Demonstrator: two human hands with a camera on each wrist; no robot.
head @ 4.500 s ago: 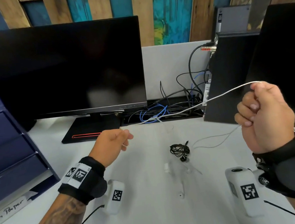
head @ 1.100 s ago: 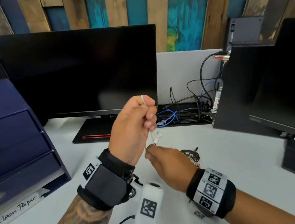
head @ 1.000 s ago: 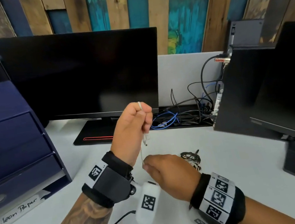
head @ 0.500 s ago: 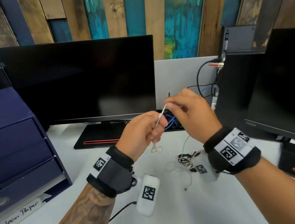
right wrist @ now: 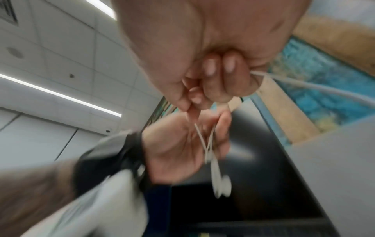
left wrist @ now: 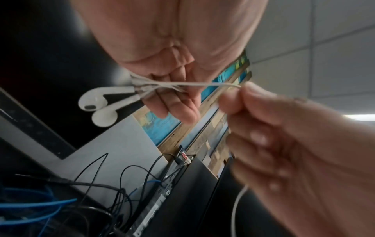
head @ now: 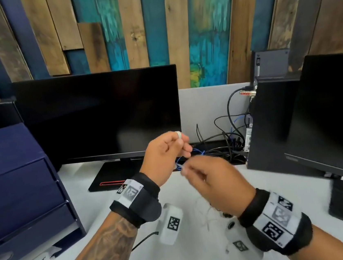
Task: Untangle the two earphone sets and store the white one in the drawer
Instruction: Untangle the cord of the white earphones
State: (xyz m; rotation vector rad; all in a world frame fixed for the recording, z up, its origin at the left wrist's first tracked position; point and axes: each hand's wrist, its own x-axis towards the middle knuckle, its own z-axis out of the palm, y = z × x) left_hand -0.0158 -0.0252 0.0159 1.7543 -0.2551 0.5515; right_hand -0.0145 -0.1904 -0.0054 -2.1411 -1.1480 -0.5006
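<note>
White earphones (left wrist: 101, 104) hang in the air above the white desk (head: 283, 185), their cable wound in several turns around the fingers of the left hand (head: 165, 156), with both earbuds dangling together just beside those fingers at about their 9 o'clock in the left wrist view. The left hand is raised in front of the lower right corner of the black monitor (head: 98, 114); its fingers are partly curled, with the cable looped around them. The right hand (head: 217, 182) is at the left hand's 4 o'clock in the head view, close beside it; its fingers are curled tight, thumb and forefinger pinching a stretch of the white cable (left wrist: 202, 84) that runs taut from the coil on the left fingers. More of that cable trails from the right hand and away, as the right wrist view shows. The right hand is blurred in the head view. Below the hands, at 6 o'clock, thin white cable lies loose on the desk, partly hidden by the right wrist. The blue drawer unit (head: 17, 190) stands at 9 o'clock, well apart from both hands, its drawers closed. A tangle of black and blue cables (head: 217, 148) lies at the back of the desk behind the hands.
</note>
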